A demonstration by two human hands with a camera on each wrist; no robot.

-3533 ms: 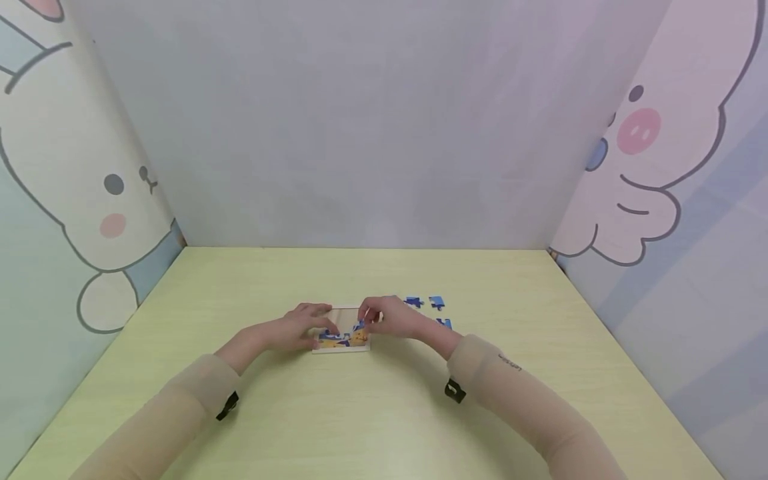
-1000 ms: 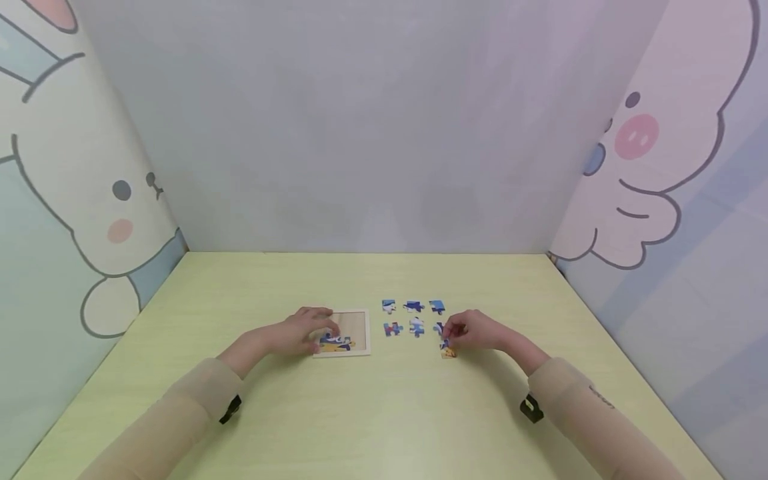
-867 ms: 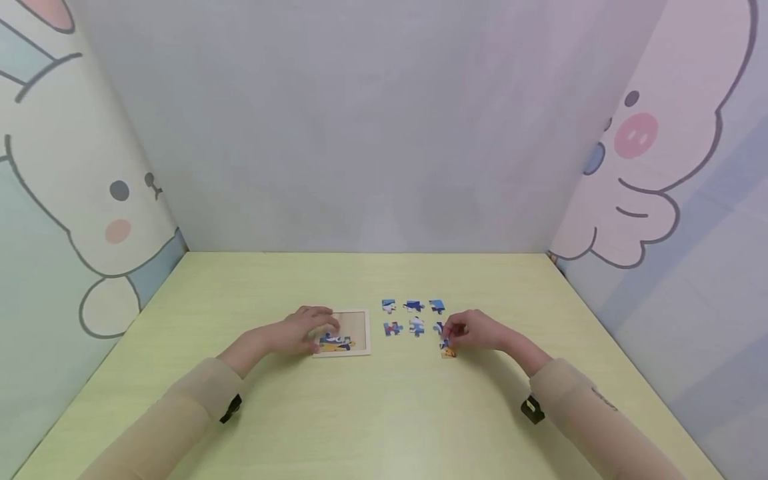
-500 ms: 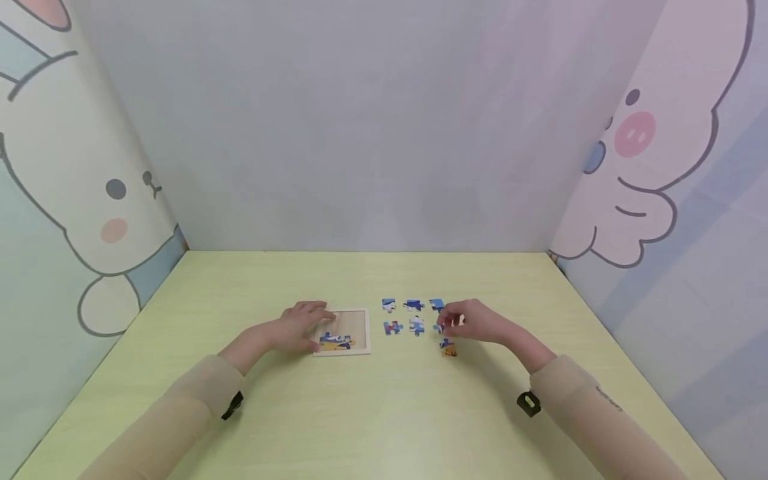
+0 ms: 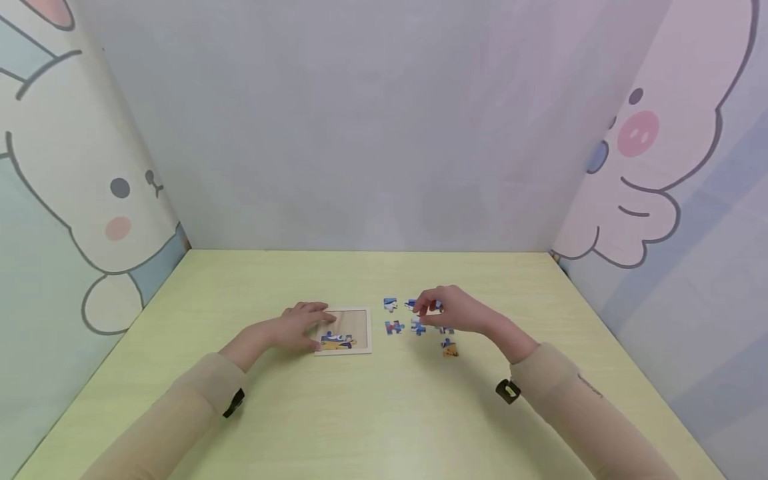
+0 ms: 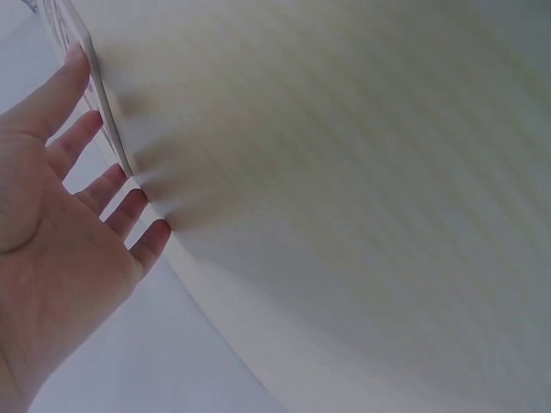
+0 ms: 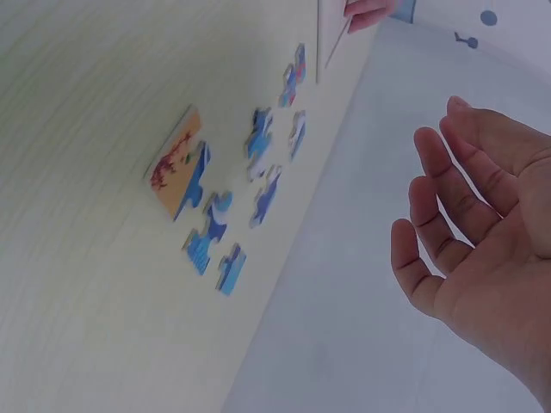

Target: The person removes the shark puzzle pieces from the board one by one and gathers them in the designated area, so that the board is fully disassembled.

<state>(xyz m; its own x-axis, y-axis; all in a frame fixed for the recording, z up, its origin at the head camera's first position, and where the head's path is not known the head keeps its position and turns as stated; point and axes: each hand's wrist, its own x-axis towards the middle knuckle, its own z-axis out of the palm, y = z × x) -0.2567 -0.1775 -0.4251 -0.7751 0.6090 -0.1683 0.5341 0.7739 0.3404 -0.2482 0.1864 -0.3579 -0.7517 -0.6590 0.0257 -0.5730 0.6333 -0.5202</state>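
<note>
My left hand (image 5: 292, 329) rests at the left edge of a shallow wooden puzzle tray (image 5: 369, 332), fingers spread. The left wrist view shows its thumb and index fingertip at the tray's rim (image 6: 105, 107). Along the tray's lower left lie joined yellow and blue jigsaw pieces (image 5: 338, 343); bare wood shows above and to their right. Right of the tray, my right hand (image 5: 454, 310) hovers over loose pieces and partly hides some. In the right wrist view its loosely bent fingers (image 7: 452, 202) hold nothing. An orange-and-blue jigsaw piece (image 5: 449, 349) lies nearest me.
Several other loose blue jigsaw pieces lie in rough rows on the pale wooden table (image 5: 384, 413), among them one with red on it (image 5: 394, 327). A plain curtain (image 5: 372, 133) stands behind the table, with cartoon-printed panels (image 5: 636, 193) at both sides.
The orange piece, earlier at the tray's lower right, now lies on the table. The right hand moved from tray to loose pieces, let go, then rose and shifted left. Left fingers lifted slightly.
</note>
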